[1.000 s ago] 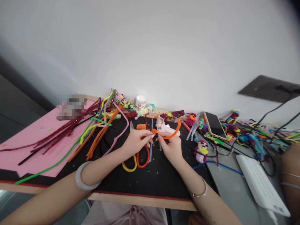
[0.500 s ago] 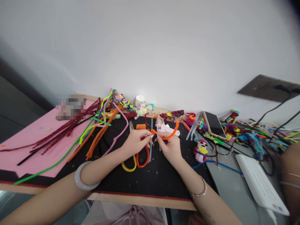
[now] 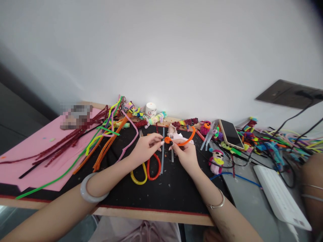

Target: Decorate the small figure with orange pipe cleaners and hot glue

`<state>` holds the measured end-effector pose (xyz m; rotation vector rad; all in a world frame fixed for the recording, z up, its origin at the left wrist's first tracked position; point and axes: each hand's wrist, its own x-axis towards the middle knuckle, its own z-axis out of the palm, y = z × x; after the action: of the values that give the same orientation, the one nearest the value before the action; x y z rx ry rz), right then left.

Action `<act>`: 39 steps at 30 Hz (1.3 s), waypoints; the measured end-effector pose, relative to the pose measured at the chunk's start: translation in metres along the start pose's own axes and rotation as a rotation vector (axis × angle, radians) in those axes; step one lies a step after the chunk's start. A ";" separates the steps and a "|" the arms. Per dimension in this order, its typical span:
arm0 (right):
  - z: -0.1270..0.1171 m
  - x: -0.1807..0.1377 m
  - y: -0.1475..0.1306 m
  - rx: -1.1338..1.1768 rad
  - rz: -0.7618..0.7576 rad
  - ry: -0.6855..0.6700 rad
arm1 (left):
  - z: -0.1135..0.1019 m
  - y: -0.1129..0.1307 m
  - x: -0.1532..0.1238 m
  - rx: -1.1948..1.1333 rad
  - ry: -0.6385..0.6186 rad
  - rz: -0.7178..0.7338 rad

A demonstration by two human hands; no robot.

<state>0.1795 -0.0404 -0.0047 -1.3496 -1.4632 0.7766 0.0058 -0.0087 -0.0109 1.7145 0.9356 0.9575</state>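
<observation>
Behind the black mat point(image 3: 186, 196) stands a pale wall point(image 3: 161, 60). My right hand point(image 3: 186, 157) has thumb and finger closed upon the orange fuzzy stem point(image 3: 167, 140). Its coil sits between my hands; its tail curves beyond my right fingers. My left hand point(image 3: 144, 148) keeps thumb and forefinger slightly parted beside the coil; whether they touch it, I cannot tell. Scissors point(image 3: 159, 164) lie nearer me.
</observation>
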 end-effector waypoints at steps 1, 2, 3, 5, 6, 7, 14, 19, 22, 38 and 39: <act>0.000 0.001 0.000 0.021 0.019 -0.014 | -0.001 0.000 0.001 0.014 0.006 0.013; 0.000 0.001 0.000 0.042 0.036 -0.038 | -0.001 0.000 0.001 0.035 0.007 0.027; 0.000 0.002 0.000 0.065 0.050 -0.065 | -0.002 0.000 0.002 0.054 0.000 0.041; 0.000 0.002 -0.001 0.106 0.067 -0.119 | -0.003 0.001 0.002 0.066 -0.026 0.070; 0.000 0.002 -0.002 0.120 0.072 -0.141 | -0.003 0.001 0.002 0.059 -0.040 0.083; -0.001 0.003 -0.003 0.129 0.079 -0.159 | -0.003 0.001 0.002 0.053 -0.049 0.096; -0.003 0.005 0.000 0.129 0.130 -0.224 | -0.005 -0.002 0.003 0.052 -0.080 0.076; -0.004 0.006 0.003 0.122 0.137 -0.226 | -0.004 -0.004 0.005 -0.067 -0.117 0.004; -0.004 0.006 0.003 0.115 0.136 -0.208 | -0.003 -0.005 0.006 -0.136 -0.117 -0.029; -0.004 0.003 0.008 -0.056 0.032 -0.173 | -0.001 -0.001 0.005 -0.343 -0.165 -0.116; -0.004 0.003 0.008 -0.072 0.036 -0.175 | -0.001 0.000 0.005 -0.342 -0.165 -0.119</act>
<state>0.1866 -0.0369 -0.0103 -1.3939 -1.6201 0.8911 0.0070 -0.0043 -0.0099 1.4090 0.7109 0.8302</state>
